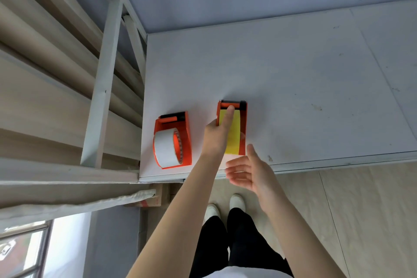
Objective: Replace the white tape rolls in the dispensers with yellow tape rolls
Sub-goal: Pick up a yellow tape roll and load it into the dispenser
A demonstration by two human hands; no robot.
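Two orange tape dispensers stand near the front edge of the white table (293,79). The left dispenser (172,140) holds a white tape roll (164,150). The right dispenser (242,128) holds a yellow tape roll (235,135). My left hand (216,133) grips the left side of the right dispenser, its forefinger pressing the yellow tape down near the roller at the far end. My right hand (246,174) hovers just in front of that dispenser, over the table edge, fingers spread and holding nothing.
A white metal frame (101,88) with wooden slats stands close to the left of the table. A cardboard box (153,198) sits on the floor under the table edge. My feet in white shoes (225,205) stand on beige tiles below.
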